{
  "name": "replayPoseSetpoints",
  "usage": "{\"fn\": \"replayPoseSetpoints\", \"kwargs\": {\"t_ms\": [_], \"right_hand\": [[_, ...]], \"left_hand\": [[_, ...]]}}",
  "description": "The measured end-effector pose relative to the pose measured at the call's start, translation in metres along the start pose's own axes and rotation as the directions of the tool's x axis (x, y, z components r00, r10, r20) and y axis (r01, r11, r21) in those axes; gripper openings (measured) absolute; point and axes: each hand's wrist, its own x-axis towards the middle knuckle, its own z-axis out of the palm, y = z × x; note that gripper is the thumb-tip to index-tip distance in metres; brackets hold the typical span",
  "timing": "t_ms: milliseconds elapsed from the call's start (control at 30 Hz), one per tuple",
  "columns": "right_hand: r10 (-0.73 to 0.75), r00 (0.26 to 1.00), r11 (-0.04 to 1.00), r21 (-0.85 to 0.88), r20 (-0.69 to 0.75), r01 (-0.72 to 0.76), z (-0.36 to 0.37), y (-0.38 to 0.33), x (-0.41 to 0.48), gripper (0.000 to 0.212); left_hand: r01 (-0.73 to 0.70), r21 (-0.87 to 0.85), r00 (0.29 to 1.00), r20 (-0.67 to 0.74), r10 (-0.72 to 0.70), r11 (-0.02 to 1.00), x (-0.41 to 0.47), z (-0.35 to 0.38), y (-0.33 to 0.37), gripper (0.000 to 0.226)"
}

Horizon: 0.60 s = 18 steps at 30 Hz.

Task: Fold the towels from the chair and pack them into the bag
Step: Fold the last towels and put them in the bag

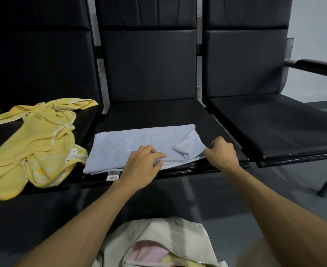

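Observation:
A pale blue towel (131, 145) lies partly folded on the middle black seat (158, 114), one corner turned over near its right end. My left hand (143, 166) pinches the towel's front edge near the middle. My right hand (222, 153) grips the towel's right front corner at the seat's edge. A crumpled yellow towel (37, 143) is spread over the left seat. Below me sits a cream bag (158, 245), unzipped, with pink and yellow cloth showing inside.
Three black padded seats stand in a row with tall backs. The right seat (278, 128) holds nothing and has a dark armrest (319, 68) at its far side. Grey floor (226, 195) lies under the seats.

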Motion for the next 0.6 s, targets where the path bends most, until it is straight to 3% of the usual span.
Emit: {"fn": "replayPoseSetpoints", "kwargs": {"t_ms": [100, 200, 300, 400, 467, 600], "right_hand": [[0.013, 0.998, 1.000, -0.002, -0.055, -0.014, -0.006, 0.006, 0.002, 0.023], [-0.211, 0.973, 0.977, -0.036, -0.095, 0.209, -0.002, 0.008, -0.001, 0.027], [-0.477, 0.878, 0.869, -0.130, 0.033, 0.477, 0.007, -0.007, -0.012, 0.036], [-0.602, 0.784, 0.752, -0.221, 0.151, 0.621, 0.020, -0.030, -0.019, 0.043], [-0.590, 0.791, 0.754, -0.239, 0.164, 0.612, 0.029, -0.040, -0.018, 0.047], [-0.399, 0.916, 0.914, -0.059, 0.051, 0.401, 0.032, -0.041, -0.008, 0.050]], "left_hand": [[-0.006, -0.029, 1.000, 0.027, 0.007, 1.000, -0.001, -0.001, -0.003, 0.033], [-0.002, -0.100, 0.999, 0.042, 0.006, 0.995, -0.002, -0.004, -0.008, 0.032], [0.013, -0.108, 1.000, 0.002, -0.013, 0.994, -0.006, -0.011, -0.018, 0.032], [0.068, -0.016, 0.994, -0.084, -0.069, 0.998, -0.011, -0.022, -0.033, 0.029], [0.144, 0.043, 0.980, -0.143, -0.137, 0.989, -0.016, -0.030, -0.044, 0.028], [0.347, 0.116, 0.924, -0.209, -0.319, 0.931, -0.026, -0.047, -0.062, 0.033]]}}
